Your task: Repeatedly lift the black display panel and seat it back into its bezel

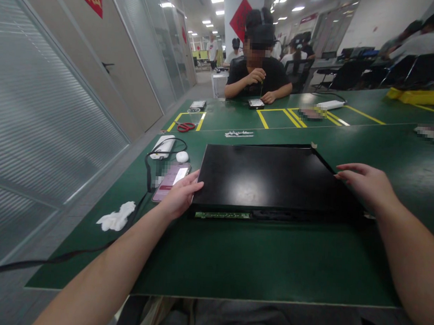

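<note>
A black LCD screen panel (pixel 259 176) lies nearly flat in front of me, with a green circuit board strip (pixel 222 215) along its near edge. Beneath it, a thin black frame (pixel 327 160) sticks out at the far and right sides. My left hand (pixel 181 194) grips the panel's left edge, thumb on top, the other fingers partly hidden at the side. At the right edge of the frame, my right hand (pixel 367 183) has its thumb and forefinger close together on the rim; its other fingers are mostly hidden.
Left of the panel are a phone (pixel 171 182), a white earbud case (pixel 182 156), a white power bank (pixel 162 146) with a black cable, and crumpled tissue (pixel 117 216). Red scissors (pixel 186 127) and white strips (pixel 239 133) lie farther back. Opposite, a person (pixel 258 78) works over a small drive.
</note>
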`<state>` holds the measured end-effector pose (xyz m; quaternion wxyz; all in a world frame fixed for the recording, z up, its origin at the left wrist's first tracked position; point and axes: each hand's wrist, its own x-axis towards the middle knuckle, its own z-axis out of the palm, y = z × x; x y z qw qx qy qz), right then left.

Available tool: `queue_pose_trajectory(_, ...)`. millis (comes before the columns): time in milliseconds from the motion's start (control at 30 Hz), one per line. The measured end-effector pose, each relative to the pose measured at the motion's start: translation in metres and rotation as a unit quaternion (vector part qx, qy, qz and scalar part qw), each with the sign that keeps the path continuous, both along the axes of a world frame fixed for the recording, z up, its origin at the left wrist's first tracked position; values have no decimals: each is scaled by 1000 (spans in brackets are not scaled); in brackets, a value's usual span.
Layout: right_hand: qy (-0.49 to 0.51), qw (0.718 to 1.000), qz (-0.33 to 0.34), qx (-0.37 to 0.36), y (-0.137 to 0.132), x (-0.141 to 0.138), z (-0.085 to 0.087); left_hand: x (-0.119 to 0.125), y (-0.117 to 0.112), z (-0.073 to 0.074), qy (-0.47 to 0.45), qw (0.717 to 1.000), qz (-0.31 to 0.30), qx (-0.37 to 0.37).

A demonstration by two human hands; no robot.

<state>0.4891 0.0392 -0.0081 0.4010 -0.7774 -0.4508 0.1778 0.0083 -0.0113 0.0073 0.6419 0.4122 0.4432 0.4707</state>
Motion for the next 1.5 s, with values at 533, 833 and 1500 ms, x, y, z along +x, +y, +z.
queue_pose_trajectory(533, -124, 989, 10, -79, 1, -3, 5, 2, 0, 1, -8, 999, 46, -22)
queue_pose_trajectory(833, -163, 983, 27, -84, 4, 2, 1, 3, -1, 1, -2, 999, 46, -18)
queue_pose_trajectory(1500, -206, 972, 48, -102, 3, 0, 2, 4, -1, -2, 9, 999, 31, -3)
